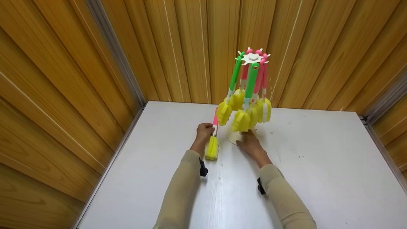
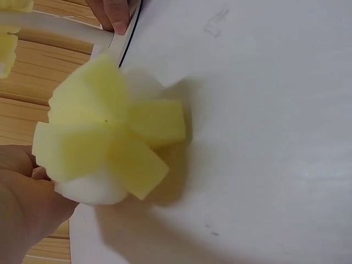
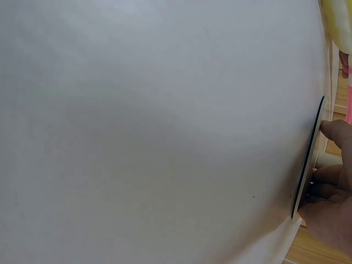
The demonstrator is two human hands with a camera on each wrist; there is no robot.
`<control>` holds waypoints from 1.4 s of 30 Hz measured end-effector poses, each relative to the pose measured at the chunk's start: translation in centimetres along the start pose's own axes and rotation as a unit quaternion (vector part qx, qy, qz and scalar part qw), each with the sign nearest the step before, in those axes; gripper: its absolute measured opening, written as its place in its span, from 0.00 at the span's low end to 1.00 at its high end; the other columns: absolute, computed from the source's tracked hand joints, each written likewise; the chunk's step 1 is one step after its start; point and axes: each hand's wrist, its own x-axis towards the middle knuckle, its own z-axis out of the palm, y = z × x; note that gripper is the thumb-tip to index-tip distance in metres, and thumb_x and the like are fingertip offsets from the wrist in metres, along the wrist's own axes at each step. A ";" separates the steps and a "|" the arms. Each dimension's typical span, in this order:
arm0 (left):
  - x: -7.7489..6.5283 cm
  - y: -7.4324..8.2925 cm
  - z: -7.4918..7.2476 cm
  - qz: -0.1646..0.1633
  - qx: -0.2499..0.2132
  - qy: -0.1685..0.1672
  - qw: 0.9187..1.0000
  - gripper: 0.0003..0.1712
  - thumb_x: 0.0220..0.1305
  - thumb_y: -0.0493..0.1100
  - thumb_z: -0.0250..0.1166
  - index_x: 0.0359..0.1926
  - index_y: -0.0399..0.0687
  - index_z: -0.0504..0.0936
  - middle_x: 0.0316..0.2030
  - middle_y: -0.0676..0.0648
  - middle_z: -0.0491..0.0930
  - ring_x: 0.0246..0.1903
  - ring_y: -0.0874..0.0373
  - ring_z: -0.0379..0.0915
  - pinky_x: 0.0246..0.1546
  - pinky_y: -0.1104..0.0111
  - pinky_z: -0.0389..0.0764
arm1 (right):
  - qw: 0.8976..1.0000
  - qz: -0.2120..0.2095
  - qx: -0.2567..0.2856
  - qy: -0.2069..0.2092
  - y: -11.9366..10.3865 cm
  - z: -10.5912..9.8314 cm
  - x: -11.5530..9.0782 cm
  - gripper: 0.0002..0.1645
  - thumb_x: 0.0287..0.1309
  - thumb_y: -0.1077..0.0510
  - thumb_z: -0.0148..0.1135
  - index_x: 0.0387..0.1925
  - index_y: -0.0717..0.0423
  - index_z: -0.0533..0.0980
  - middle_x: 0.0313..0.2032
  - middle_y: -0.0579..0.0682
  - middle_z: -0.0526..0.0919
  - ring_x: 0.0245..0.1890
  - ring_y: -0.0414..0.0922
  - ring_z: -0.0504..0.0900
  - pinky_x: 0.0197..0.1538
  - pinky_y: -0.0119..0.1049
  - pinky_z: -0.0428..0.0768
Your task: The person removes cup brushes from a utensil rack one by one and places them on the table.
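Observation:
My left hand [image 1: 203, 132] pinches a sponge bottle brush [image 1: 212, 148] near its neck. The brush has a pink and white handle and a yellow and white sponge head pointing toward me; in the left wrist view that sponge head [image 2: 107, 124] hides part of the hand [image 2: 27, 203]. My right hand [image 1: 251, 144] grips the round white base [image 1: 233, 136] of a stand, its thumb and fingers spread at the rim. The right wrist view shows this hand [image 3: 333, 187] beside the post, on the dark-edged base [image 3: 309, 159].
Several more sponge brushes, with green handles [image 1: 251, 79] and pink handles [image 1: 260, 76], hang from the stand's white hooked top [image 1: 253, 58]. The white table [image 1: 159, 165] meets wood-patterned walls [image 1: 190, 57] at the back and sides.

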 end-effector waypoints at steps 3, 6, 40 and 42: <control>0.3 -0.4 0.1 -0.011 0.011 0.002 1.000 0.16 0.72 0.36 0.62 0.57 0.37 0.81 0.41 0.44 0.82 0.38 0.55 0.76 0.45 0.65 0.80 | 1.000 0.002 0.001 0.001 0.2 0.2 0.1 0.31 0.67 0.56 0.63 0.65 0.70 0.69 0.70 0.65 0.64 0.69 0.61 0.65 0.72 0.55 0.63; 0.5 -0.6 0.1 -0.034 0.020 0.001 0.999 0.16 0.71 0.37 0.63 0.58 0.39 0.81 0.43 0.44 0.83 0.41 0.55 0.77 0.47 0.63 0.80 | 1.000 0.002 0.008 -0.001 0.3 0.3 0.2 0.33 0.67 0.56 0.64 0.67 0.68 0.67 0.72 0.64 0.63 0.71 0.59 0.63 0.73 0.53 0.60; 0.0 -1.3 -0.9 -0.006 0.013 -0.011 1.000 0.12 0.73 0.40 0.64 0.54 0.42 0.80 0.43 0.46 0.82 0.42 0.55 0.79 0.46 0.66 0.82 | 1.000 -0.011 -0.007 0.003 0.1 0.1 0.3 0.31 0.67 0.58 0.63 0.66 0.69 0.68 0.71 0.66 0.63 0.71 0.61 0.64 0.71 0.55 0.63; -0.4 -1.0 -1.0 0.008 0.012 -0.010 1.000 0.11 0.73 0.38 0.63 0.53 0.42 0.80 0.43 0.46 0.82 0.41 0.55 0.79 0.45 0.66 0.82 | 1.000 -0.006 -0.004 0.003 0.1 0.0 0.3 0.31 0.68 0.57 0.63 0.66 0.68 0.67 0.71 0.65 0.64 0.71 0.60 0.64 0.72 0.54 0.63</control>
